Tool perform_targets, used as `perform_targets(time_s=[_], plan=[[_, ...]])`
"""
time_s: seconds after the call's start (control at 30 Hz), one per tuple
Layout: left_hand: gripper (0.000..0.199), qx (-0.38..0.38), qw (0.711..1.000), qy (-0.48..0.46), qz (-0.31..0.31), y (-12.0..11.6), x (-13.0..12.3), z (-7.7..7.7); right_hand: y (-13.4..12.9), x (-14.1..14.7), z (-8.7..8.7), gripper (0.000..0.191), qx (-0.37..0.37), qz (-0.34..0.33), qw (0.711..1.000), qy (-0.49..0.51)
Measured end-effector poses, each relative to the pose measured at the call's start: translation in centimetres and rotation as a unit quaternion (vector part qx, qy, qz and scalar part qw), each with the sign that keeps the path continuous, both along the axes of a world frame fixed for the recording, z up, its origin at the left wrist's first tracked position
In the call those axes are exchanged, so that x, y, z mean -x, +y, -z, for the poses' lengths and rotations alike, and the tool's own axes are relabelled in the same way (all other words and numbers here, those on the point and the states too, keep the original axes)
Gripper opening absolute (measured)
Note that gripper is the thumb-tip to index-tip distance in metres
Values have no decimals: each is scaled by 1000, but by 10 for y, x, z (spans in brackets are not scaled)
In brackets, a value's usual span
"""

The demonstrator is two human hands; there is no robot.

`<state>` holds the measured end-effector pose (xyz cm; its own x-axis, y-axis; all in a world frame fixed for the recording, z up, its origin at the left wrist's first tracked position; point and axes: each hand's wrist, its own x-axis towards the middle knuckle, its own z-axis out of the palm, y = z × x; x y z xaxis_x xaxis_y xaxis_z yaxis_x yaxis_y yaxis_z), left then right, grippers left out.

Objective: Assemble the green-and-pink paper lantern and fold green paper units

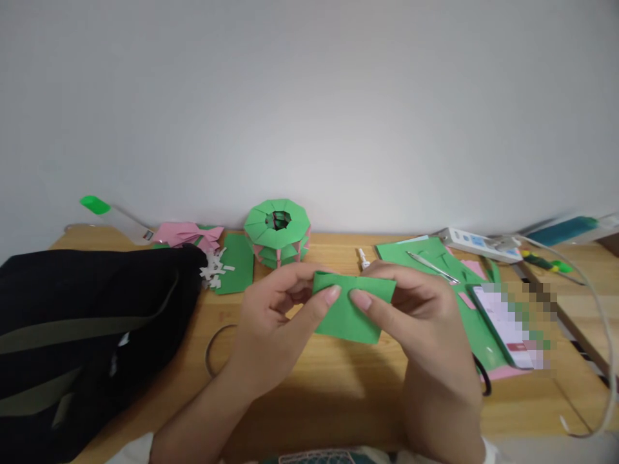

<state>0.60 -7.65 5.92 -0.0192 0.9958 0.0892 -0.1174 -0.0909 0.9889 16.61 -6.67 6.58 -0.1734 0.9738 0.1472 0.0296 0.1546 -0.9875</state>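
Observation:
A folded piece of green paper (352, 317) is held up above the wooden table, between both hands. My left hand (278, 328) grips its left side, thumb on the front and fingers behind. On the right side my right hand (425, 316) pinches it the same way, its thumb close to the other thumb near the top edge. A loop stands at the paper's upper left corner. Behind the hands sits a round green and pink folded-paper construction (278, 225) with a hole in its top.
A black bag (97, 348) covers the left. Near it lie pink folded papers (188, 236), white paper scraps (213, 270) and a green sheet (239, 261). At right are more green sheets (425, 254), a pen (430, 265), a phone (498, 322), a power strip (478, 245) and a white cable (607, 335).

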Motion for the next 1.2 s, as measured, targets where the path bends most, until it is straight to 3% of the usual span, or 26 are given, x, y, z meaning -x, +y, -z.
perform_targets(time_s=[0.33,0.47,0.6,0.7,0.8,0.93,1.0,1.1,1.2], plan=[[7,-28,997,68,-2,0,0,3,3,0,-3,6,-22,23,999,-37],[22,-68,987,141,-38,2,1,3,7,-1,-5,8,-6,-16,996,-90],[46,-59,991,76,-99,6,3,1,9,-1,-3,15,17,-93,988,-126],[52,-40,997,-13,-62,10,5,1,11,-1,1,16,13,-53,995,-80],[38,-24,999,-37,-30,11,7,3,13,-5,2,17,0,-6,998,-63],[13,-12,998,54,-10,8,7,4,13,-11,-4,9,-4,-94,984,-148],[7,-40,990,134,14,7,7,3,11,-12,-7,20,-26,-92,984,-149],[11,-81,973,213,38,4,6,-1,10,-11,-6,22,-61,-45,988,-131],[19,-65,981,180,19,2,4,-1,9,-11,-1,10,-63,-30,992,-107]])
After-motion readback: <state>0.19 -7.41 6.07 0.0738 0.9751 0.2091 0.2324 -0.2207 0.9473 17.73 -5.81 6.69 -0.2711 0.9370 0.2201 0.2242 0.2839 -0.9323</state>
